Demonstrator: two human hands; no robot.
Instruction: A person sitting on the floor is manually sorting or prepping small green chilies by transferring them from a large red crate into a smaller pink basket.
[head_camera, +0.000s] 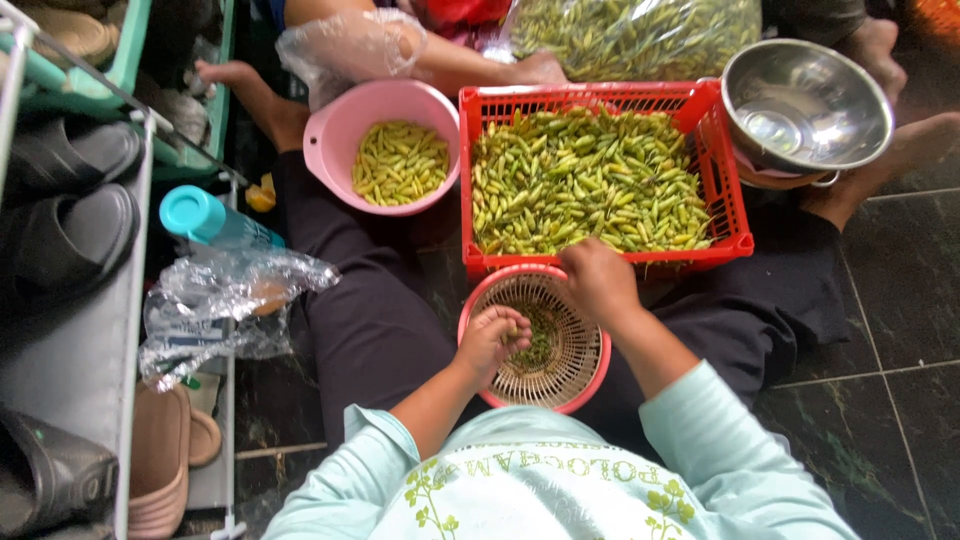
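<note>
Head view: left hand (492, 338) over round woven basket (535, 338), fingers curled together on small green chili (512, 328); right hand (597, 280) at near rim of red crate (725, 200), fingers bunched down among heaped green chilies (585, 180), grip itself hidden. Best done, by the look of it, pinching each stem close and dropping scraps straight into basket. Pink bowl (335, 125) of yellowish chilies beside crate, steel bowl (805, 100) at far corner. Dark tiled floor (900, 300) underneath, shoe rack (90, 330), teal-capped bottle (205, 218) and crumpled plastic bag (225, 305) alongside.
</note>
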